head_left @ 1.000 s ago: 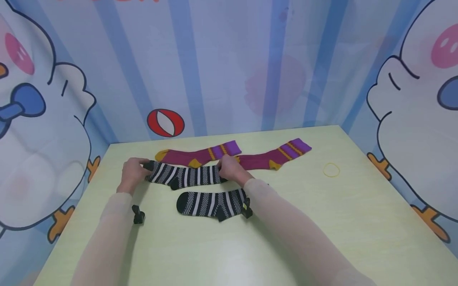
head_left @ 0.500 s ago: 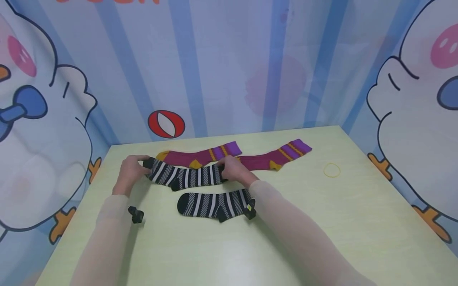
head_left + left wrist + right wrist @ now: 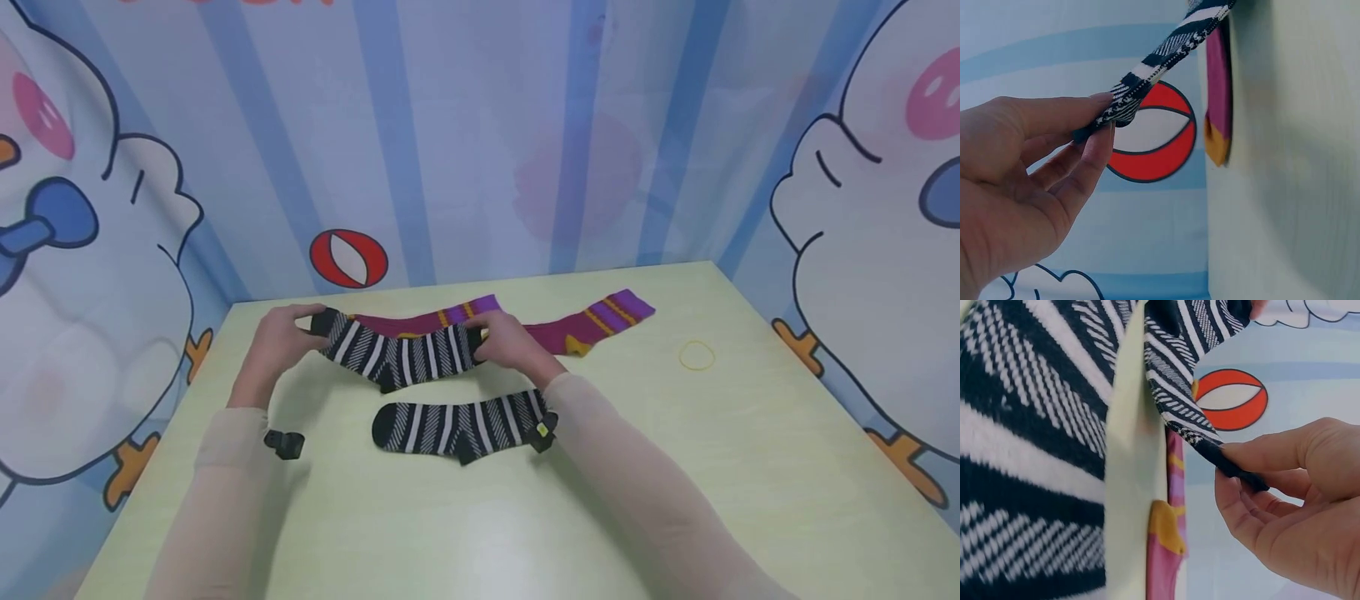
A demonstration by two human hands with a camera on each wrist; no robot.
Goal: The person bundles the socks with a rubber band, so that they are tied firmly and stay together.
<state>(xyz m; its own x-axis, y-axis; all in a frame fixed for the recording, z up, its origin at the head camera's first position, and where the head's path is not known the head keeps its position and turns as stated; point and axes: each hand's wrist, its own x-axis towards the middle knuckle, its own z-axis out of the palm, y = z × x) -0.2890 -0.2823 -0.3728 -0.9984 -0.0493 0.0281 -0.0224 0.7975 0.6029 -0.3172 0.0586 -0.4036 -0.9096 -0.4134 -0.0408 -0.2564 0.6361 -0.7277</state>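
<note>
A black-and-white striped sock (image 3: 397, 354) hangs between my two hands, lifted off the table and sagging at its heel. Its black toe is pinched by my left hand (image 3: 281, 342), thumb against fingers, as the left wrist view shows with the sock (image 3: 1154, 65). At the other end, my right hand (image 3: 513, 340) pinches the black cuff; the right wrist view shows this cuff (image 3: 1229, 461) between thumb and fingers. A matching striped sock (image 3: 450, 427) lies flat on the table, nearer to me, its cuff end partly covered by the right wrist camera.
Two maroon socks with purple cuffs lie at the back: the left one (image 3: 420, 323) partly behind the lifted sock, the right one (image 3: 592, 323) partly behind my right hand. A thin yellow ring (image 3: 697, 356) lies on the table (image 3: 750, 450) at right. A printed cloth (image 3: 480, 150) stands behind.
Both hands have raised the striped sock from the table, toe end first. It now bends at the heel and covers more of the left maroon sock. My right hand has shifted slightly right.
</note>
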